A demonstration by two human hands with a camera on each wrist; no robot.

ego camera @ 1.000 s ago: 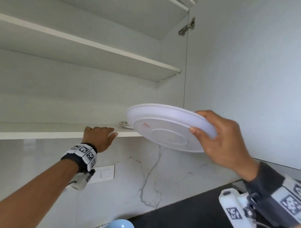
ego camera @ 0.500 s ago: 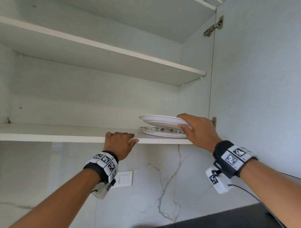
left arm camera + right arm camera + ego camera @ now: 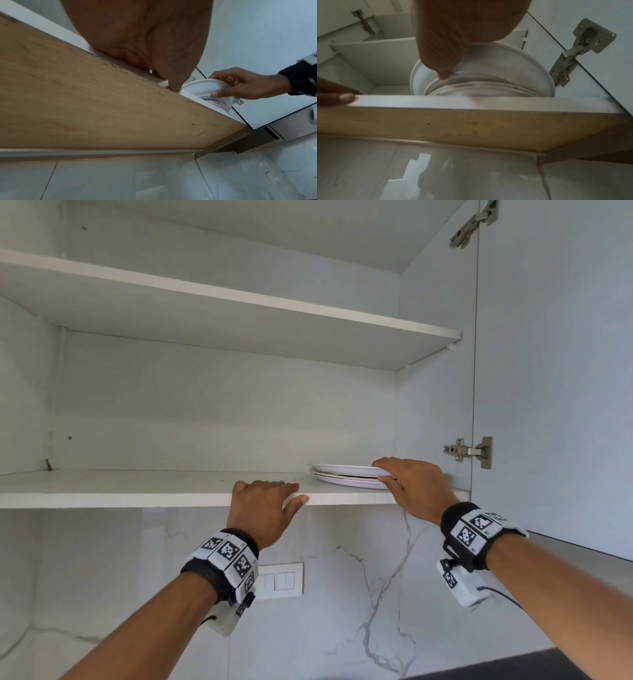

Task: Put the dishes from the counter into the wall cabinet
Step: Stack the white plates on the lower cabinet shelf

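Nearest the camera, at six o'clock, two forearms with black-and-white marker bands rise toward an open white wall cabinet [image 3: 219, 412]. At about seven o'clock of the plates, the left hand [image 3: 263, 506] grips the front edge of the white lower shelf [image 3: 120, 491], fingers curled on top and thumb pressed against the edge. At three o'clock of it, the right hand [image 3: 412, 486] pinches the near rim of the top round white plate [image 3: 342, 469], fingers above and thumb beneath. That plate lies on a short stack of white plates [image 3: 346, 479] at the shelf's right end, beside the steel hinge [image 3: 471, 451].
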